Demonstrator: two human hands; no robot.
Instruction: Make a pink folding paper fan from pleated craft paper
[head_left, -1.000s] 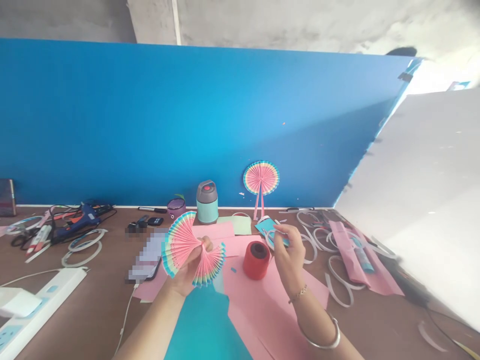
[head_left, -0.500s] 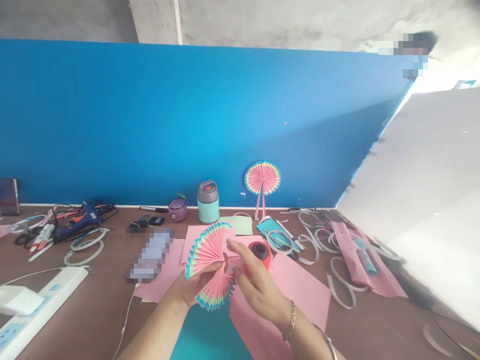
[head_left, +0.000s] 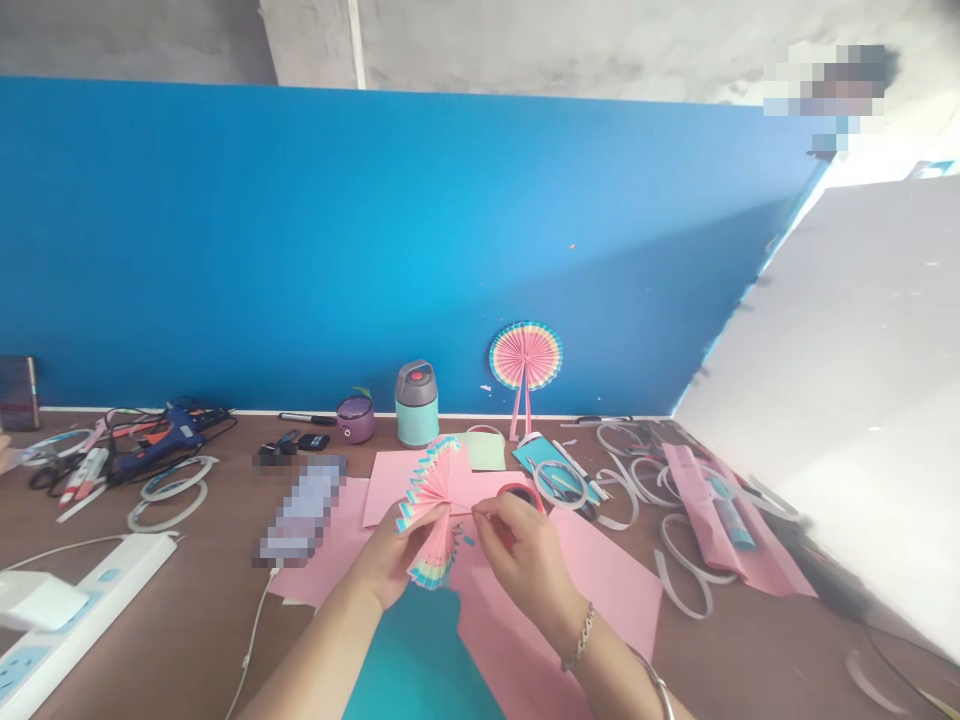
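Observation:
A pleated paper fan (head_left: 431,480), pink with cream and blue edges and small dark dots, is pinched at its middle by my left hand (head_left: 390,555). Its folds spread above and below my thumb. Close to the fan's right side, my right hand (head_left: 521,555) is closed in a pinch on what looks like a thin thread (head_left: 462,508) running to the fan's centre. Partly behind my right hand lies a red ring-shaped roll (head_left: 531,492). Pink paper sheets (head_left: 600,570) and a teal sheet (head_left: 420,660) lie beneath both hands.
A finished-looking round fan (head_left: 525,358) leans on the blue partition. Along the back stand a mint flask (head_left: 417,405) and a purple pot (head_left: 355,420). To the left are a phone (head_left: 304,510), a glue gun (head_left: 172,435) and a power strip (head_left: 90,620); white strips (head_left: 686,570) lie right.
My right hand's fingers have gone from extended to a pinch beside the fan. The fan has turned and its lower folds look narrower. My left hand still grips it.

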